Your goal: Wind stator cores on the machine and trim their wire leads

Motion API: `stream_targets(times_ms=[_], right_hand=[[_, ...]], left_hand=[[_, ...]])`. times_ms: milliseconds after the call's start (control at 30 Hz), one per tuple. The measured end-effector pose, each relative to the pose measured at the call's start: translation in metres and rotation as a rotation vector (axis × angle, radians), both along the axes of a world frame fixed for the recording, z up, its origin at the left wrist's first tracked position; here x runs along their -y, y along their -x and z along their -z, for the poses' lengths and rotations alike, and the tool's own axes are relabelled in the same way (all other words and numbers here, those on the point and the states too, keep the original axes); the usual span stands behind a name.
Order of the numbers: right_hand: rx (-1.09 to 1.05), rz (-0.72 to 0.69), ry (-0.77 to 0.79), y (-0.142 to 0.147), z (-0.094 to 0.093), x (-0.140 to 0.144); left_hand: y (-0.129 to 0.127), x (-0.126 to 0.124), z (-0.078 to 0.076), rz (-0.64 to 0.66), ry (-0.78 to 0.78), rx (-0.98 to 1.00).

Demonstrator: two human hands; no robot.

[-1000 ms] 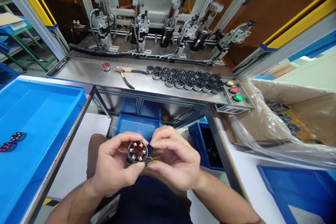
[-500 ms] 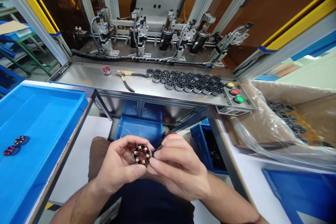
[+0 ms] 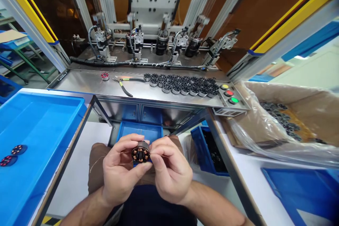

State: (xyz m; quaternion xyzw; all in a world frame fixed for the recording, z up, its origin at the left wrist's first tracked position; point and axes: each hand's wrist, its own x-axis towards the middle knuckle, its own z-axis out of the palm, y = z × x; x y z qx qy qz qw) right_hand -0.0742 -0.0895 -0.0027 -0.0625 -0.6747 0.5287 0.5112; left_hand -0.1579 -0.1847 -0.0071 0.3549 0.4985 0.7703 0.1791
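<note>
My left hand point(image 3: 120, 171) grips a wound motor stator point(image 3: 141, 153) by its rim, fingers over the top and thumb below. Copper coils show around its face, which is tilted toward me. Thin copper wire point(image 3: 95, 163) trails out to the left past the left hand. My right hand point(image 3: 172, 173) is closed at the stator's right edge, thumb and forefinger pinching a fine wire end there. On the metal bench ahead lie cutting pliers point(image 3: 124, 85) with black and yellow handles, open-jawed. A red-wound stator point(image 3: 105, 76) sits to their left.
Several black stator cores point(image 3: 182, 84) stand in rows by a button panel point(image 3: 230, 95). A blue tray point(image 3: 53, 104) at left holds two wound stators. At right is a plastic-lined carton point(image 3: 312, 113) of cores; clamps and a machine point(image 3: 156, 3) stand behind the bench.
The stator has been tilted, so its outer rim now shows on top. My right hand has turned and pinches at its right edge. The view has shifted slightly.
</note>
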Motion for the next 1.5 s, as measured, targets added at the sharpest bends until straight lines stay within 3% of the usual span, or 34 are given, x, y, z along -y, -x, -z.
stream_targets(times_ms=[167,267,667,767,933,1100,1167,1300,1400,1500], right_hand=[[0.008,-0.047,-0.123,0.0,0.005,-0.012],[0.022,-0.094,-0.169,-0.001,0.004,-0.017],[0.123,-0.018,-0.237,-0.008,-0.007,-0.026],[0.154,-0.023,-0.177,-0.008,-0.008,-0.027],[0.17,-0.052,-0.085,-0.006,-0.01,-0.029],[0.106,-0.094,-0.237,-0.009,-0.009,-0.033],[0.09,-0.085,-0.339,-0.012,-0.009,-0.036],[0.096,-0.068,-0.45,-0.015,-0.007,-0.041],[0.113,-0.058,-0.427,-0.016,-0.007,-0.039],[0.142,-0.067,-0.281,-0.015,-0.006,-0.033]], left_hand=[[0.013,0.009,-0.003,0.253,0.236,0.114],[0.02,0.014,-0.003,0.334,0.314,0.123],[0.021,0.011,0.007,0.501,0.113,0.326],[0.024,0.013,0.004,0.473,0.062,0.242],[0.023,0.015,0.0,0.308,0.064,0.029],[0.017,0.007,-0.001,0.305,-0.056,0.253],[0.016,0.005,-0.002,0.356,0.049,0.34],[0.015,0.007,0.0,0.597,0.273,0.408],[0.014,0.008,0.001,0.559,0.228,0.427],[0.012,0.008,0.001,0.467,0.163,0.367]])
